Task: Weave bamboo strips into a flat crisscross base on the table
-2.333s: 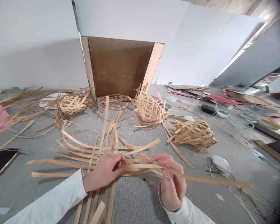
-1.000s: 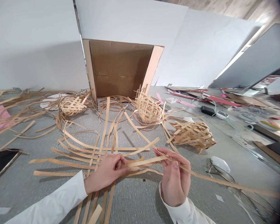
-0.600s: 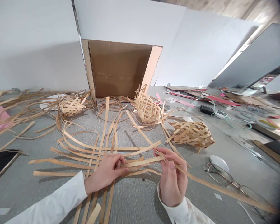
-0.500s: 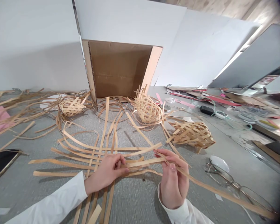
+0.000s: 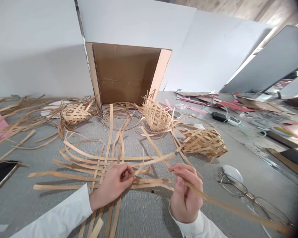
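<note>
Crossed bamboo strips (image 5: 99, 167) form a loose grid on the grey table. My left hand (image 5: 116, 181) rests on the grid's right part, thumb and index finger pinching a thin strip (image 5: 139, 168) whose free end points up. To its right, my right hand (image 5: 186, 191) pinches a long strip (image 5: 223, 205) that runs to the lower right corner. Another strip (image 5: 151, 142) slants down toward the right fingertips. Two strips of the grid extend between the hands, low over the table.
Woven pieces lie behind at the left (image 5: 75, 114), centre (image 5: 156, 115) and right (image 5: 203, 142). A cardboard box (image 5: 126, 74) stands at the back. A phone (image 5: 1, 175) is at the left; glasses (image 5: 250, 196) and a white mouse (image 5: 232, 174) are at the right.
The strip stretched between my hands has come out of the right fingers, and its end now sticks up by the left hand. The slanted strip behind has shifted right.
</note>
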The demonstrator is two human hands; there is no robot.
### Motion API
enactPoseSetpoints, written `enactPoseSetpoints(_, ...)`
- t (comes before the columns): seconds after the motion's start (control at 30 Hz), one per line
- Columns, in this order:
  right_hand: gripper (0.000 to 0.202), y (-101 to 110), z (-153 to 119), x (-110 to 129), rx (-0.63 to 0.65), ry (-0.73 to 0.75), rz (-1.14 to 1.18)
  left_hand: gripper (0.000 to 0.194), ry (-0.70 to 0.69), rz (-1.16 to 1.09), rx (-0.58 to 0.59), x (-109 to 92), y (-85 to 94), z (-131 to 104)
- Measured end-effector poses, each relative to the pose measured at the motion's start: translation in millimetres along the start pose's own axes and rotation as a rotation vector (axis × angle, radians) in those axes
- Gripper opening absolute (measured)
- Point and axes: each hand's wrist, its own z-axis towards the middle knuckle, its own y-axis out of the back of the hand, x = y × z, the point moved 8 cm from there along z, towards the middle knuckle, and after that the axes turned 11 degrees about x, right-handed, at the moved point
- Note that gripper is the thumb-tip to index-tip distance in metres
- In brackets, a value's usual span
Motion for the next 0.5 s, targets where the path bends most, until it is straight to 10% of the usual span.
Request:
enactPoseSetpoints(0.23, 0.036, -24.7, 0.3, 18.2, 0.362, 0.194, -0.058, 0.008, -0.061, 0.07, -0.036, -2.9, -0.3, -3.8)
enactPoseSetpoints(0.5, 0.023, -41.3, 4.6, 52.0, 0.444, 0.463, -0.385, 0.005, -0.124, 0.104, -0.085, -6.3, 1.1, -6.5)
